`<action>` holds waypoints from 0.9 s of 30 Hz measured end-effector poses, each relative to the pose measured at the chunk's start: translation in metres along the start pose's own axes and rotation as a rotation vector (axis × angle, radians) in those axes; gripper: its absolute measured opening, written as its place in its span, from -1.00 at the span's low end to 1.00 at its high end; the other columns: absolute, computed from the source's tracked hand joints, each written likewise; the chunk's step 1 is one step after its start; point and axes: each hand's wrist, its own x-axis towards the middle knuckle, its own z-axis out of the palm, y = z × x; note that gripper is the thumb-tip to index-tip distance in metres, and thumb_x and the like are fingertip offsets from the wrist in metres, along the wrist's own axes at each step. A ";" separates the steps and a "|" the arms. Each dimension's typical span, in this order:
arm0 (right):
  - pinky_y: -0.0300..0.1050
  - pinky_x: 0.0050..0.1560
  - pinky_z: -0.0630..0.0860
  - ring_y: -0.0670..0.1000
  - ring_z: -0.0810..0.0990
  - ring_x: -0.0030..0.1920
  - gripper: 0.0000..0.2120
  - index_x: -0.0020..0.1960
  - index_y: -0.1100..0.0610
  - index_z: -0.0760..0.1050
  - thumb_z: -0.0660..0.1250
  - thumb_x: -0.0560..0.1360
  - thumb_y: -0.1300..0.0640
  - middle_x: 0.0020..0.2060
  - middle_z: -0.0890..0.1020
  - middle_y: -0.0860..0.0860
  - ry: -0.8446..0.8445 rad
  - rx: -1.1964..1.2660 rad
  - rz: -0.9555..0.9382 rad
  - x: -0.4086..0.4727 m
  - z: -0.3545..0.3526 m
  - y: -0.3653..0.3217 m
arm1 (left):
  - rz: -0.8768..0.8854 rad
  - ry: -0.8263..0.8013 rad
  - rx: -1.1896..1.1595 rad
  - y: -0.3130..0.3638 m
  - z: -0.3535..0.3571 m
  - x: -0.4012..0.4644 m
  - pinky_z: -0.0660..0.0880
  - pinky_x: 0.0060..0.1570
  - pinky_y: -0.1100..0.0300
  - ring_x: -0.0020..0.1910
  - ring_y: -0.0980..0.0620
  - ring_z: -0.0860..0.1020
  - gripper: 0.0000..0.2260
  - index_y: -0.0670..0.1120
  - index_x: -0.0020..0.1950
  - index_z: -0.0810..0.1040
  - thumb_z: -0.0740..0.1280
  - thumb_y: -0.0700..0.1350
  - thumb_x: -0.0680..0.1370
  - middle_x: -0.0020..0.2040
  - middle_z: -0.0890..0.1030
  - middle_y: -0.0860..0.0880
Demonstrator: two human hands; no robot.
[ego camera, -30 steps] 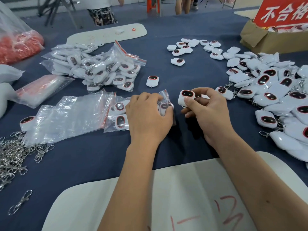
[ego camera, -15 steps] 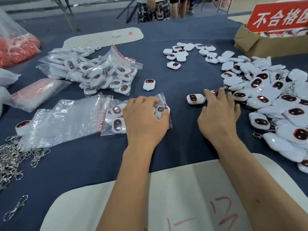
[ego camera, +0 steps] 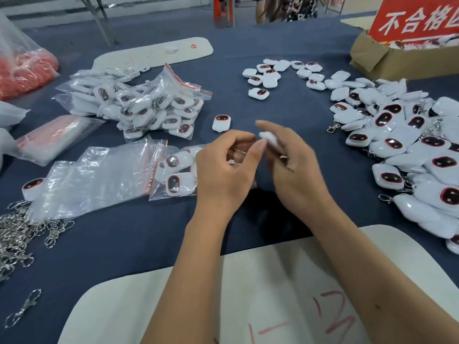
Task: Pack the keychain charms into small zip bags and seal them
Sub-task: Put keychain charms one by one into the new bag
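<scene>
While blurred, charm [ego camera: 269, 139] looks white.

Two bare forearms reach forward from the bottom edge and converge at mid-frame, the hands meeting almost knuckle to knuckle. The left hand [ego camera: 223, 167] is raised with its back to the camera, fingers curled inward and thumb extended toward the other hand. The right hand [ego camera: 295, 162], blurred, angles in from the right with its fingers bent and its fingertips [ego camera: 263, 125] pointing up and left, closing around something small and white.
</scene>
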 end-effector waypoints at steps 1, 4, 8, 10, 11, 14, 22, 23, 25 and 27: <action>-0.18 0.25 0.48 -0.10 0.58 0.19 -0.58 0.52 0.07 0.44 0.26 0.67 0.17 0.17 0.58 -0.02 -0.101 0.051 0.045 -0.001 0.004 -0.001 | 0.004 0.014 0.005 -0.001 0.000 0.001 0.59 -0.14 0.22 -0.20 0.15 0.67 -0.92 -0.09 -0.02 0.70 0.47 -0.08 0.57 -0.19 0.70 0.11; -0.22 0.32 0.43 -0.16 0.51 0.25 -0.44 0.62 0.03 0.29 0.17 0.63 0.04 0.24 0.51 0.00 -0.257 0.216 0.188 -0.002 0.009 -0.001 | -0.033 0.094 -0.035 -0.003 -0.005 0.005 0.55 -0.15 0.34 -0.23 0.19 0.66 -0.97 -0.12 -0.06 0.71 0.48 -0.18 0.56 -0.21 0.70 0.11; -0.01 0.29 0.57 -0.05 0.65 0.16 -0.69 0.42 0.09 0.55 0.25 0.71 0.23 0.12 0.64 0.02 -0.129 0.242 0.171 0.001 0.009 0.003 | -0.127 0.102 -0.113 -0.007 -0.011 0.007 0.65 -0.13 0.19 -0.22 0.06 0.70 -0.95 -0.16 -0.06 0.72 0.46 -0.26 0.55 -0.20 0.73 -0.01; -0.01 0.06 0.66 -0.02 0.70 -0.07 -0.76 0.27 0.06 0.61 0.33 0.66 0.29 -0.06 0.66 0.02 -0.100 0.293 0.179 0.001 0.007 0.004 | -0.161 0.013 -0.138 -0.008 -0.012 0.007 0.69 -0.11 0.05 -0.18 -0.05 0.72 -0.95 -0.17 -0.01 0.72 0.49 -0.23 0.55 -0.16 0.74 -0.07; -0.05 -0.03 0.66 -0.03 0.69 -0.14 -0.78 0.22 0.06 0.62 0.36 0.64 0.29 -0.12 0.65 0.01 -0.092 0.321 0.183 0.001 0.006 0.005 | -0.159 -0.028 -0.127 -0.009 -0.013 0.007 0.69 -0.10 0.04 -0.15 -0.06 0.73 -0.92 -0.15 0.02 0.72 0.50 -0.23 0.54 -0.14 0.75 -0.07; -0.03 -0.10 0.66 0.01 0.69 -0.19 -0.79 0.18 0.05 0.63 0.43 0.61 0.28 -0.10 0.67 0.12 -0.102 0.411 0.186 0.001 0.002 0.006 | -0.156 -0.055 -0.133 -0.010 -0.014 0.007 0.68 -0.13 0.08 -0.13 -0.02 0.73 -0.89 -0.12 0.04 0.72 0.51 -0.24 0.53 -0.12 0.75 -0.06; 0.04 -0.12 0.70 0.15 0.72 -0.06 -0.83 0.12 0.15 0.65 0.28 0.67 0.25 -0.08 0.72 0.16 -0.180 0.698 0.273 0.002 0.002 0.005 | -0.305 -0.070 -0.312 -0.008 -0.019 0.007 0.66 -0.14 0.10 -0.13 -0.10 0.74 -0.92 -0.14 -0.02 0.74 0.50 -0.28 0.52 -0.15 0.76 -0.10; 0.01 -0.15 0.69 0.16 0.73 -0.07 -0.83 0.12 0.17 0.65 0.28 0.67 0.26 -0.08 0.73 0.18 -0.183 0.717 0.282 0.002 0.002 0.004 | -0.344 -0.075 -0.338 -0.007 -0.020 0.007 0.67 -0.15 0.10 -0.16 -0.08 0.74 -0.93 -0.15 -0.02 0.74 0.49 -0.27 0.53 -0.15 0.76 -0.12; -0.06 -0.19 0.68 0.16 0.74 -0.09 -0.85 0.13 0.22 0.64 0.30 0.67 0.29 -0.08 0.73 0.19 -0.191 0.722 0.289 0.002 0.002 0.004 | -0.390 -0.067 -0.356 -0.006 -0.022 0.008 0.67 -0.17 0.06 -0.20 -0.08 0.71 -0.93 -0.19 -0.02 0.74 0.47 -0.28 0.54 -0.16 0.75 -0.15; -0.07 -0.20 0.68 0.15 0.75 -0.08 -0.87 0.13 0.25 0.64 0.31 0.67 0.30 -0.07 0.74 0.20 -0.193 0.710 0.296 0.002 0.002 0.005 | -0.410 -0.057 -0.341 -0.006 -0.023 0.010 0.65 -0.12 -0.01 -0.21 -0.10 0.68 -0.93 -0.20 -0.03 0.74 0.46 -0.29 0.54 -0.16 0.74 -0.18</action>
